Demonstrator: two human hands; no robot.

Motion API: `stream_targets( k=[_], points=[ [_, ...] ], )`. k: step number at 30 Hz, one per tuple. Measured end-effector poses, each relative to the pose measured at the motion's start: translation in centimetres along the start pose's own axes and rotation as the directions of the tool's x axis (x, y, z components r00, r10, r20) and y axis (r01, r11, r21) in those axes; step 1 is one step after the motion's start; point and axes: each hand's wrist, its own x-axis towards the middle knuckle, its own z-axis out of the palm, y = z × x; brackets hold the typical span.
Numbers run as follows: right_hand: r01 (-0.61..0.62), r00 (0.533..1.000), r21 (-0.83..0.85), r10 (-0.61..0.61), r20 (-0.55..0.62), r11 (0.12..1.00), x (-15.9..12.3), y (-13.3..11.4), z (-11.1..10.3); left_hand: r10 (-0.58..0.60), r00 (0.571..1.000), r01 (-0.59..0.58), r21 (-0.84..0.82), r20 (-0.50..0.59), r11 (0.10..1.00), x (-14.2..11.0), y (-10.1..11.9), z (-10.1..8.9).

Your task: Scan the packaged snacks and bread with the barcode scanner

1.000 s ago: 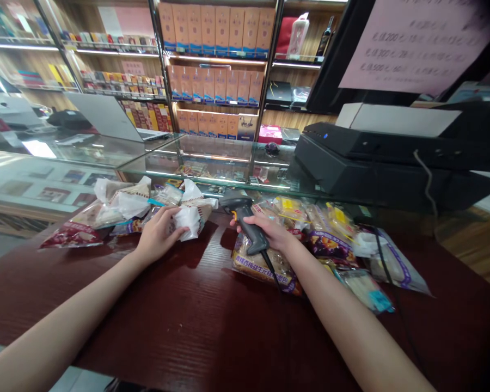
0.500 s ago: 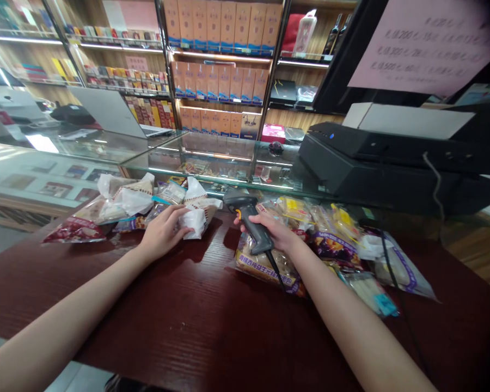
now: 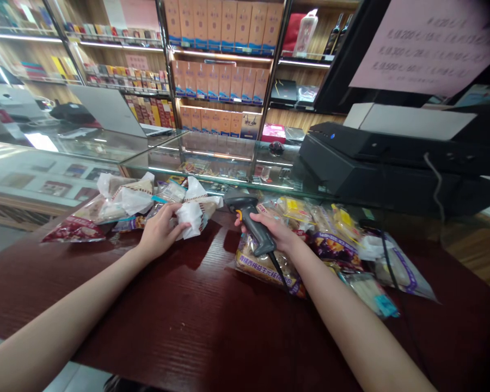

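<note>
My right hand is closed round the grip of a black barcode scanner with an orange trigger; its cord trails back over a bread packet. My left hand grips a white-wrapped snack packet at the right end of a heap of wrapped packets on the dark red wooden counter. The scanner's head points left, toward that packet, a short gap away.
Several snack bags lie right of the scanner. A black printer stands on the glass display case behind. A laptop sits far left. Shelves of boxed goods fill the back wall.
My left hand has shifted slightly on the white packet, fingers now curled over it. The scanner has risen a little. The view drifted slightly.
</note>
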Motion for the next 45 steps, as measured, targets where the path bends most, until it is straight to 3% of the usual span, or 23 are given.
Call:
stream_targets(
  k=[5, 10, 17, 26, 41, 45],
  points=[
    [0.036, 0.999, -0.001, -0.036, 0.007, 0.999, 0.0, 0.0, 0.1, -0.113, 0.992, 0.112, 0.024, 0.057, 0.993, -0.1, 0.2, 0.0],
    [0.038, 0.998, -0.033, -0.037, 0.043, 0.999, -0.2, -0.1, 0.2, -0.224, 0.973, 0.218, 0.117, 0.045, 0.969, 0.0, 0.9, -0.1],
    [0.035, 0.997, -0.066, -0.03, 0.075, 0.997, -0.2, 0.1, -0.2, -0.374, 0.926, 0.367, 0.111, 0.054, 0.924, 0.8, 1.3, -1.0],
    [0.053, 0.996, -0.082, -0.047, 0.071, 0.995, -0.4, -0.2, 0.1, -0.239, 0.959, 0.219, 0.137, 0.154, 0.966, 0.6, 1.9, -0.9],
    [0.045, 0.998, -0.106, -0.04, 0.046, 0.993, -0.3, -0.3, 0.2, -0.201, 0.963, 0.165, 0.198, 0.181, 0.966, 0.6, 1.5, -0.6],
    [0.03, 0.999, -0.112, -0.026, 0.046, 0.993, -0.4, -0.3, 0.3, -0.223, 0.965, 0.2, 0.159, 0.139, 0.967, 0.6, 1.4, -0.3]
  ],
)
